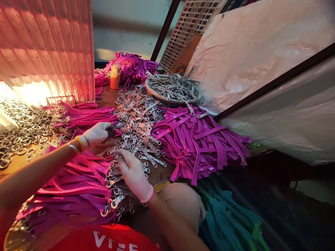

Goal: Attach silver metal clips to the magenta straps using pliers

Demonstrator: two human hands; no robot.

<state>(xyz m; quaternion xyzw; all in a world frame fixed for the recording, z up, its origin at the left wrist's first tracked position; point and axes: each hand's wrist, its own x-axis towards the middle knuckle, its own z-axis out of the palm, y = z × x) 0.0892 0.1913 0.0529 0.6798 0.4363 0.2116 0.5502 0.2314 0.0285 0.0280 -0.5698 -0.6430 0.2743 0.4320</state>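
Observation:
My left hand (97,135), in a white knit glove with dark fingertips, is closed over the work surface. A short piece of magenta strap (118,132) shows at its fingertips. Nearer to me, my right hand (134,174), also gloved, has its thumb and forefinger drawn together at a metal fitting among others; what it grips is partly hidden. Beneath and left of it lie magenta straps (83,186) with metal rings and fittings (115,198) at their ends. A heap of loose silvery chain-like fittings (140,122) spreads just beyond both hands.
Loose metal rings (21,139) cover the left side, below a lit ribbed panel (52,45). More magenta straps (199,143) are piled at right. Behind stand a basin (157,96) of metal fittings and an orange-filled bottle (115,77). A plastic-wrapped sheet (261,62) leans at right.

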